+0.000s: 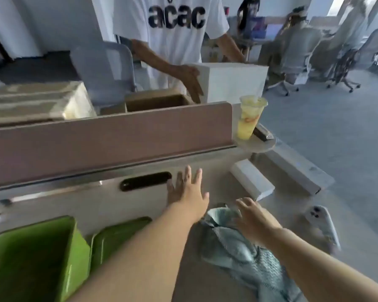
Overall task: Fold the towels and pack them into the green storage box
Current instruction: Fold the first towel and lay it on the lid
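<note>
Green storage box, cut off below, left of my spread left hand; towel crumpled under my right hand, whose grip I cannot tell; phone rightward, divider ahead.

Open-plan office: grey swivel chairs on castors at upper right, a brown desk partition panel across centre left, a black oval cable slot in the pale desktop.
</note>
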Tool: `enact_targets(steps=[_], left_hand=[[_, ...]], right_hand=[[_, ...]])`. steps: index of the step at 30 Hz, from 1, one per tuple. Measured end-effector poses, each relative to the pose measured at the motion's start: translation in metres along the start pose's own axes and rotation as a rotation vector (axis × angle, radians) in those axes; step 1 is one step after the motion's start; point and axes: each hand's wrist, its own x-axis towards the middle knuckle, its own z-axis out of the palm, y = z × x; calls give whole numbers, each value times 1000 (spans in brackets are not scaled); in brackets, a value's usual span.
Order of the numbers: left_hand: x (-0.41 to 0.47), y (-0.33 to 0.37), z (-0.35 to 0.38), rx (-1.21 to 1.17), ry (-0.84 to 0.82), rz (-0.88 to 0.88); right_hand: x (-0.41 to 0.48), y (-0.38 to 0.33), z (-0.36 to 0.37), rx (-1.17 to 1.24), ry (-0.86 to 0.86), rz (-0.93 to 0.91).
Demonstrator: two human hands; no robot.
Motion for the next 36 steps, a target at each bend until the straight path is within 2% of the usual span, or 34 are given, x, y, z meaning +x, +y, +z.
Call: enact_targets(steps=[1,3,4,6,9,13,16,18,21,24,30,32,36], left_hand=[[-6,-1,27,-8,-102,-45],[-7,-6,89,-75,-217,-144],[-9,-8,115,-123,-273,-197],[-9,-10,163,-150,-279,-228],[-16,-11,212,-99,34,-168],[-19,-15,240,-144,213,-102],[-17,-19,244,-192,340,-106],[-21,-19,239,-358,387,-80],[-32,-23,226,-763,442,-83],[-44,-26,213,-1183,352,-25],[-62,-33,209,-1516,358,-23],[-78,-42,212,-1680,339,-72],[-118,-72,202,-1906,441,-59]], right_hand=[[-4,5,21,-20,-109,66],[-8,12,66,98,-192,220],[-13,12,83,106,-196,276],[-14,12,115,-5,-24,291],[-8,17,150,12,280,302],[4,25,168,88,587,185],[11,25,168,184,695,88],[16,28,169,244,736,52],[22,32,172,292,786,-18],[23,35,170,345,848,-68],[11,38,168,432,910,-126],[1,42,166,432,909,-107],[-10,55,160,426,850,62]])
